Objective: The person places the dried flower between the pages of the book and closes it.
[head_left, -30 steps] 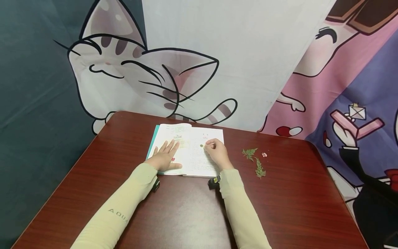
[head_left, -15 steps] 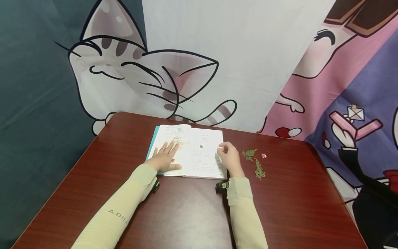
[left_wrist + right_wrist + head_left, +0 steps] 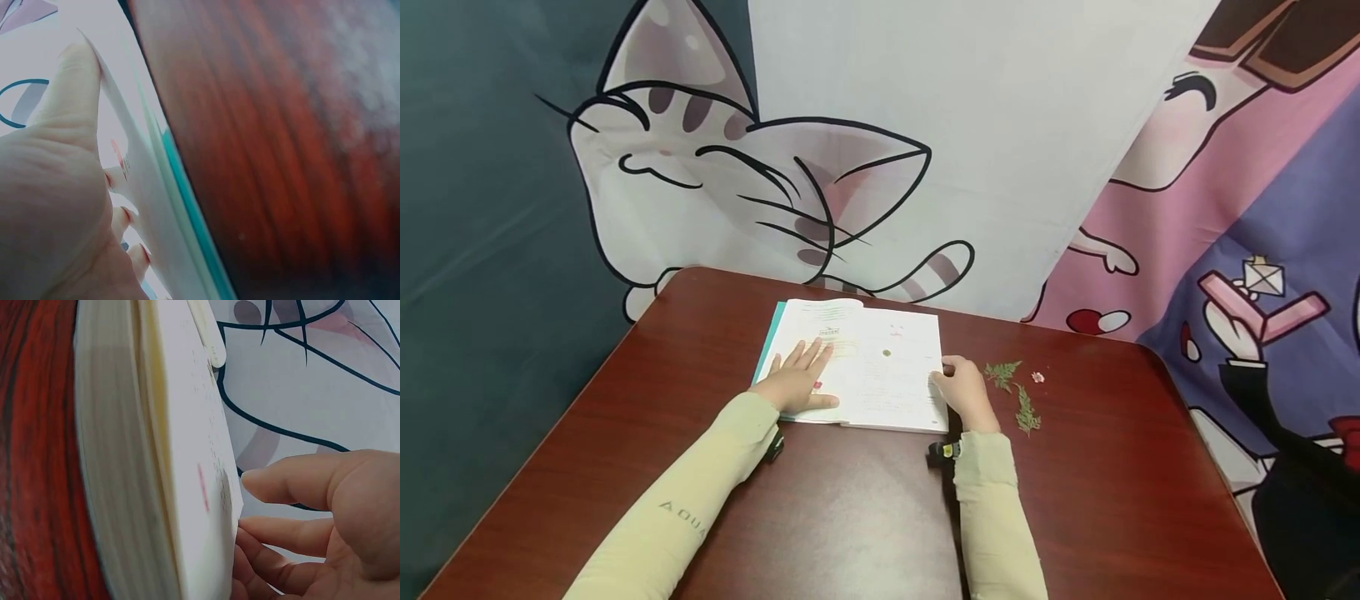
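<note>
An open book (image 3: 891,400) with a teal cover lies on the table. My left hand (image 3: 787,387) rests on its left page, fingers spread. Beside that thumb is a small pink-red spot (image 3: 817,385), its kind unclear. At the right page's outer edge is my right hand (image 3: 967,392). In the right wrist view, its thumb (image 3: 275,481) and forefinger (image 3: 284,534) stand slightly apart at the page edge (image 3: 225,519), the forefinger's tip touching it and the other fingers partly hidden behind. A small round green piece (image 3: 887,352) lies on the right page.
Right of the book, two fern-like green sprigs, an upper sprig (image 3: 1002,374) and a lower sprig (image 3: 1027,410), lie on the brown wooden table (image 3: 850,517). A small pink-white flower (image 3: 1037,377) is near them. A cartoon-printed cloth (image 3: 1000,125) hangs behind the table.
My right hand has moved right and a little toward me, from beside the round green piece to the right page's outer edge. My left hand stays on the left page.
</note>
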Tool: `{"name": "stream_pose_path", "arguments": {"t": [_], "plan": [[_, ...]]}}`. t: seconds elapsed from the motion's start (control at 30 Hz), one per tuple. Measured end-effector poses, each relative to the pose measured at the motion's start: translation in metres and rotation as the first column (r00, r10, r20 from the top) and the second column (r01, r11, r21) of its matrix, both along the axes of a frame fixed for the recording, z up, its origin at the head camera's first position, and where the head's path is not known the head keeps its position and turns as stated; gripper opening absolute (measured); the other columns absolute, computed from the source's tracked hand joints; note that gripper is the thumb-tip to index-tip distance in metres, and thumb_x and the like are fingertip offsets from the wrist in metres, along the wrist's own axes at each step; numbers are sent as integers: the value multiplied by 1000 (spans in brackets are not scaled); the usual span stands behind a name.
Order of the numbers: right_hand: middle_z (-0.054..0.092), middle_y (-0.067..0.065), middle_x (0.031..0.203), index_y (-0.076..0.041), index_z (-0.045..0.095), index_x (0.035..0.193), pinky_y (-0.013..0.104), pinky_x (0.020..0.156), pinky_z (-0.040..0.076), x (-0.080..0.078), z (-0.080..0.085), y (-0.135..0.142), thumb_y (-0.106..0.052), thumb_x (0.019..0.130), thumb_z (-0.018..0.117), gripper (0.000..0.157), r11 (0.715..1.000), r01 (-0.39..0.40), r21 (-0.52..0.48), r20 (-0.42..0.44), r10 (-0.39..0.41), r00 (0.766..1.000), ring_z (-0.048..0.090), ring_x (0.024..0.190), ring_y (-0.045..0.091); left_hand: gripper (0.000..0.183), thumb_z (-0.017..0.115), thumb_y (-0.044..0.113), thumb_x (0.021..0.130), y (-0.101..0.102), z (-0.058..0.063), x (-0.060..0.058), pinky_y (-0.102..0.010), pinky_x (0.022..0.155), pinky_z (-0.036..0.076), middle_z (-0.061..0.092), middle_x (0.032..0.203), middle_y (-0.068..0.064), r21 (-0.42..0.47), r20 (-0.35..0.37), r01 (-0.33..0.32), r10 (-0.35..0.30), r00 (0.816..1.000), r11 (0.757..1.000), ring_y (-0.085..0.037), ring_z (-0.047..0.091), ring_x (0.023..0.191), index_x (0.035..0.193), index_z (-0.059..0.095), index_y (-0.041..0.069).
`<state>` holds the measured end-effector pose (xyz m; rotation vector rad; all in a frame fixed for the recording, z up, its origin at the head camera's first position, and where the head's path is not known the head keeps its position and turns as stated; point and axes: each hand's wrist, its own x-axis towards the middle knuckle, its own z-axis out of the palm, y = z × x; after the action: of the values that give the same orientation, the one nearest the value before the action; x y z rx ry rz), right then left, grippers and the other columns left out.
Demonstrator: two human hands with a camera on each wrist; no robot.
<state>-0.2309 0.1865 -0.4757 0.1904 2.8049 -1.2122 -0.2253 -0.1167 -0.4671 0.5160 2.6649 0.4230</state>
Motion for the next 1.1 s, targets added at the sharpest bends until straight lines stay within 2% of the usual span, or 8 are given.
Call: {"name": "stream_pose_path", "arguments": {"t": [0.4,0.53,0.63,0.8,0.93,1.1], "plan": [[57,28,136,6,51,143,54,101,48,3,8,-3,-14,99,61,49,1000,-19,-2,4,19,1000,57,124,39,101,60,57,97,-1,-4,-3,-68,118,0,-3,169,-18,2,2,3,-3,1000,1000,-42,-7,154,164,2,7],[62,25,123,3,54,141,48,91,51,3,10,-4,-11,98,61,46,1000,9,6,-22,-9,1000,59,108,34,101,60,56,97,-2,-4,-2,-68,118,0,-4,169,-17,13,5,-1,1,1000,1000,-42,-7,154,164,3,7],[61,20,109,0,56,139,42,79,48,3,11,-4,-8,97,61,44,999,45,3,-45,-45,998,55,93,30,100,60,56,97,-1,-2,-1,-69,117,0,-3,169,-18,30,4,-3,2,1000,1000,-42,-7,154,164,4,7],[59,15,98,-1,58,137,36,71,45,3,14,-3,-7,95,62,42,998,65,-15,-79,-66,995,52,85,26,99,59,56,97,-1,-1,0,-69,117,0,-3,169,-18,26,4,3,-3,1000,1000,-42,-7,154,164,4,8],[59,13,93,0,63,131,35,71,43,2,16,-1,-8,94,62,38,993,78,-94,-98,-87,991,52,84,26,99,59,56,97,-2,-4,-2,-69,117,-1,-4,169,-17,27,7,4,-4,1000,1000,-42,-8,154,164,3,8],[61,13,93,-1,69,123,32,71,45,2,18,-1,-11,97,62,29,962,110,-249,-112,-142,984,53,85,23,102,59,59,96,-4,-15,-8,-68,118,-3,-5,170,-15,36,6,-4,4,1000,999,-40,-11,154,164,1,11]]}}
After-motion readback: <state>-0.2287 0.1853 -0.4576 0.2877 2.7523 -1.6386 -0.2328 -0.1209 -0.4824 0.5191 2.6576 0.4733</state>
